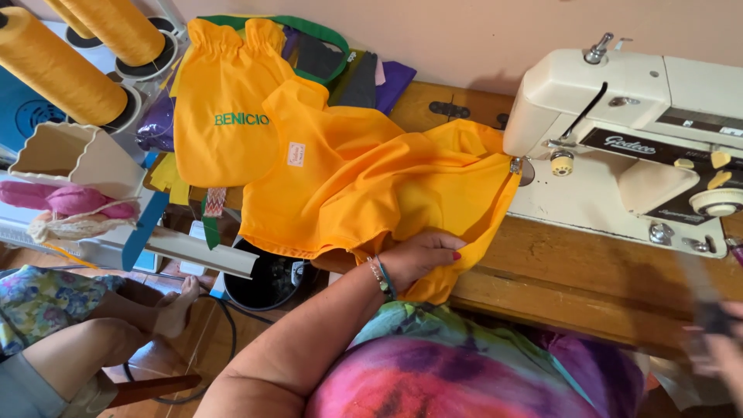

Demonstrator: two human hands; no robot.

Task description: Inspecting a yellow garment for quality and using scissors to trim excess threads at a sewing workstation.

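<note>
**Yellow fabric gripped at the table edge**

A wooden sewing table (573, 271) is seen beneath and beyond the left hand (422, 255). To the right of that hand, on the table, a cream sewing machine (619, 131) is set, its needle end close to the cloth's far edge. A large piece of yellow fabric (371, 178) is spread from the machine toward the left, draped over the table's near edge, where a fold of it is gripped by the left hand, fingers curled over the top and thumb underneath. Further left and beyond the hand, a yellow drawstring bag (220, 108) with green lettering is laid partly under the fabric. At the far left, cones of yellow thread (58, 66) are stood upright. The right hand (724, 340) is caught at the lower right corner, blurred; a dark object appears to be held, but its grip cannot be told.
</note>
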